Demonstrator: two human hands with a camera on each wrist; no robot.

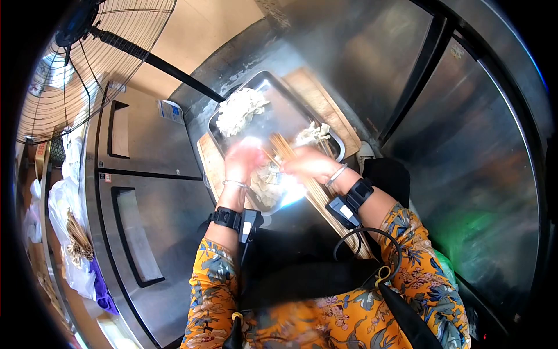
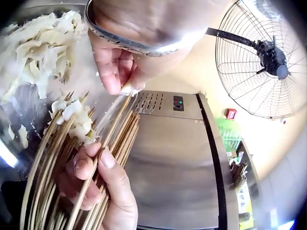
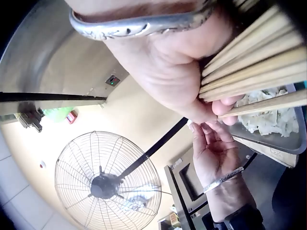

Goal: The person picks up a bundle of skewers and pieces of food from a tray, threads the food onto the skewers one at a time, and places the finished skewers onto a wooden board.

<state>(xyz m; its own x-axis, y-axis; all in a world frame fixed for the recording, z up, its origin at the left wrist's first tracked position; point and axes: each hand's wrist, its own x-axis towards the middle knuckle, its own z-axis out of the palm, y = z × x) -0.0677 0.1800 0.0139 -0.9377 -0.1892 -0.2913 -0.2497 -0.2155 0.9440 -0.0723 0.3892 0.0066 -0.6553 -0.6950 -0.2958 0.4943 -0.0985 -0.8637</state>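
Note:
My right hand (image 1: 308,164) grips a bundle of thin wooden skewers (image 1: 325,203), with one skewer standing out from the others between thumb and fingers. At that skewer's tip, my left hand (image 2: 120,76) pinches a small, pale, thin food piece (image 2: 129,89). A metal tray (image 1: 285,107) lies under both hands. Flat whitish food pieces are heaped at its far left (image 1: 241,110), and a second heap (image 1: 264,189) sits at the near end. Beside the right hand, other skewers (image 2: 45,163) have pale pieces (image 2: 74,117) on their tips.
The tray sits on a wooden board (image 1: 322,102). A wire-caged fan (image 1: 125,46) stands at the upper left, its black pole (image 1: 168,70) reaching down behind the tray. Steel cabinets (image 1: 151,227) line the left, and a large steel door (image 1: 471,134) is on the right.

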